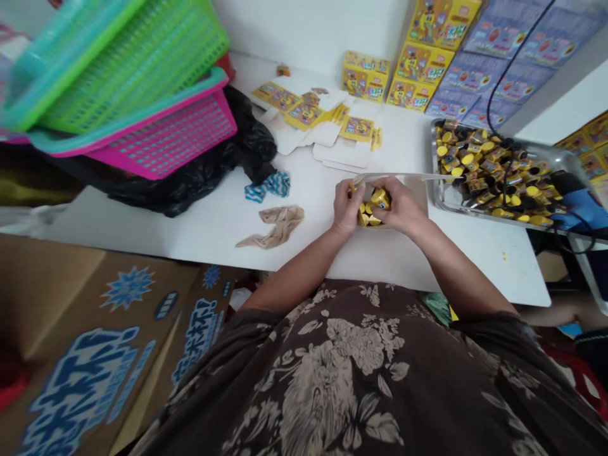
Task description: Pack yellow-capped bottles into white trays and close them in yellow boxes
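Note:
Near the front of the white table, my left hand (pixel 348 206) is curled around the left side of a small open box (pixel 367 223). Several small cups with round yellow ends (pixel 368 213) stand packed inside it. My right hand (pixel 403 204) is closed around a yellow-wrapped cup (pixel 380 198) over the box's right part. Fingers hide part of the box and its far edge. To the right, a metal tray (pixel 444 204) holds a heap of similar small cups (pixel 479 161).
Flattened yellow cartons (pixel 327 126) lie behind my hands. Stacked yellow boxes (pixel 420 63) and purple boxes (pixel 475 79) line the wall. Plastic baskets (pixel 166 139) and a black bag (pixel 247 136) occupy the left. A beige cloth (pixel 275 228) lies nearby. A black cable (pixel 498 82) hangs over the tray.

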A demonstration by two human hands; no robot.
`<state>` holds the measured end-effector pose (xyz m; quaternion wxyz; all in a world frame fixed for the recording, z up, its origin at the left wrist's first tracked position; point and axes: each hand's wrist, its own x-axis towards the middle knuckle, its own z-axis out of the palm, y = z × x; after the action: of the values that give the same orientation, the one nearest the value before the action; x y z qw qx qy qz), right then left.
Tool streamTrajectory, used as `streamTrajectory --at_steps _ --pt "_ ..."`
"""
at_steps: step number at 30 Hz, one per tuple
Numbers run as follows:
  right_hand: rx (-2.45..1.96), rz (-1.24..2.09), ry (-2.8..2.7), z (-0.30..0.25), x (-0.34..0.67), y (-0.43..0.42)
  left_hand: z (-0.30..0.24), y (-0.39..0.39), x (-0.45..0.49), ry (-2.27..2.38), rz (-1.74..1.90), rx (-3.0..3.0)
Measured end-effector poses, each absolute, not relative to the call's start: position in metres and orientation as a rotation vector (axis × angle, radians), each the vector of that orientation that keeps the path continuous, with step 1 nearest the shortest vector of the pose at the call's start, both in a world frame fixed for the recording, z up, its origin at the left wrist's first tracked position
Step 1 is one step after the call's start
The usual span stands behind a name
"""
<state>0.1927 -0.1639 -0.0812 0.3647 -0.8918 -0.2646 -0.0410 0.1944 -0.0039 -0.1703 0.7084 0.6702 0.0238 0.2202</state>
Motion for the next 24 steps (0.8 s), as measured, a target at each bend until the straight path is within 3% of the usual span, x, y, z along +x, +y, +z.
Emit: streamTrajectory --at_steps 7,18,24 --pt "-2.210 -0.091 -0.530 -0.083 0.189 -0.162 -0.168 -0.005 0.193 0.040 0.481 1.500" --pt "-2.605 -0.367 -0.527 -0.092 0.198 -0.163 -0.168 -0.003 0.192 -0.006 0.510 1.508" --pt "-2.698 -0.338 -0.376 -0.103 0.206 -0.150 -0.168 -0.004 0.190 0.013 0.509 1.521"
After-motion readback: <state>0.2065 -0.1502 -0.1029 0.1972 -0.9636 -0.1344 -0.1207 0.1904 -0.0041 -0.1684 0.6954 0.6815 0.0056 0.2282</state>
